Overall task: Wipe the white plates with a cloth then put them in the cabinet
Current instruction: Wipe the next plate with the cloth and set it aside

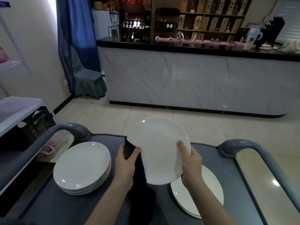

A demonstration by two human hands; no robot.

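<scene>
Now wiping white plate (159,148).
Right hand (192,165) steadies 4 o'clock rim; left hand (125,163) pinches black cloth (129,151) at 9 o'clock.

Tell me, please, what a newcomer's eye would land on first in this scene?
The white plate held up at centre, over the grey cart: the right hand grips its right rim while the left hand holds a dark cloth at its left edge. Next, the stack of white plates on the cart's left side, and a smaller pile lower right.
</scene>
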